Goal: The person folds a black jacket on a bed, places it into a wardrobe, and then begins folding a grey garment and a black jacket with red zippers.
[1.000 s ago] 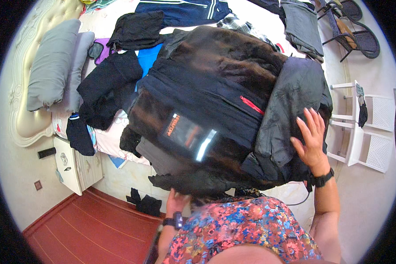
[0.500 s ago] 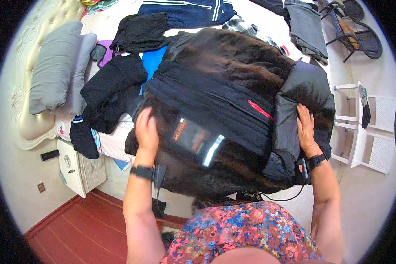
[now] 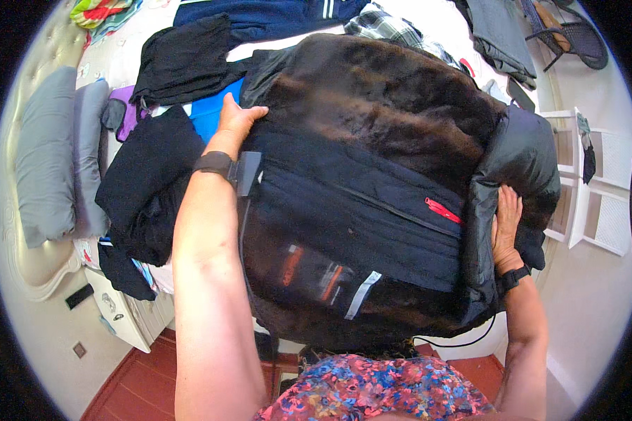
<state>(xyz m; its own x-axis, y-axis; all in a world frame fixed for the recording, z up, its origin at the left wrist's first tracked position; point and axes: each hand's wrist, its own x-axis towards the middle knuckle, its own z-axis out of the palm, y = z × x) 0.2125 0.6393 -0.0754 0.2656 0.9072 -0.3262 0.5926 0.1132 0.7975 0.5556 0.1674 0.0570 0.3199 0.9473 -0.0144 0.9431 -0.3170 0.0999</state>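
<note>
A large dark jacket lies spread on the bed, its brown furry lining facing up around a black middle panel with a red zip pull. My left hand is at the jacket's far left edge, thumb stretched over the cloth and apart from the fingers, some of which are hidden. On the right, a shiny dark sleeve is folded inward over the body. My right hand rests flat against this sleeve, fingers extended. Near the front edge are a label patch and a pale strip.
Black garments lie to the left, beside two grey pillows. Behind the jacket are navy clothing, a plaid cloth and folded grey cloth. A white rack stands right; a bedside cabinet stands left.
My left hand has moved from the jacket's near left side up to its far left edge. My right hand stays on the folded sleeve. The view has shifted somewhat.
</note>
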